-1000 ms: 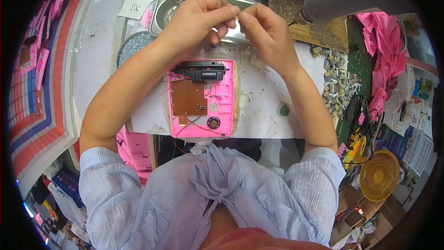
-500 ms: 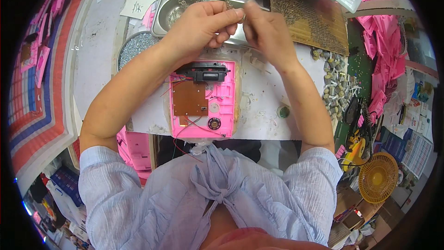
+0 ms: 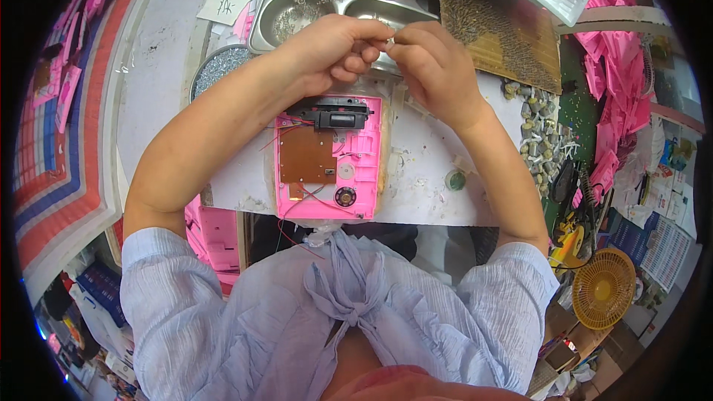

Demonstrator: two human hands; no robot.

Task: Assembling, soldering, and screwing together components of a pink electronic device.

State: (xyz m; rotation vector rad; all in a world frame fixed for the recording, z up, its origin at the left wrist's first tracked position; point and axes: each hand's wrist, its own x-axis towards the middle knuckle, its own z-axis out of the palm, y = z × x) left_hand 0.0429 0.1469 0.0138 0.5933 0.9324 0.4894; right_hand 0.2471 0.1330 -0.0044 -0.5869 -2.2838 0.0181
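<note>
Above the far edge of a pink plastic housing, my left hand [image 3: 336,56] and my right hand [image 3: 440,70] meet fingertip to fingertip. Both are closed in a pinch. Something tiny and pale seems to sit between the fingertips, too small to name. The housing [image 3: 368,178] lies on the table below my hands. Inside it are a brown circuit board [image 3: 306,154], a black plastic part [image 3: 334,117] along the far end, a round black dial [image 3: 345,197] and thin red wires. Just beyond my hands, a metal tray [image 3: 338,9] holds heaps of small wire pieces that look like springs.
A round tin of small silvery parts [image 3: 217,70] stands left of the tray. To the right lie a brown board covered with small metal pieces [image 3: 505,37] and a pile of small knobby parts [image 3: 541,130]. A yellow basket [image 3: 603,288] sits at the far right.
Both hands have come slightly back from the tray toward me, still pinched together. The right hand has turned so its fingers show more. The housing shifted slightly in the picture.
</note>
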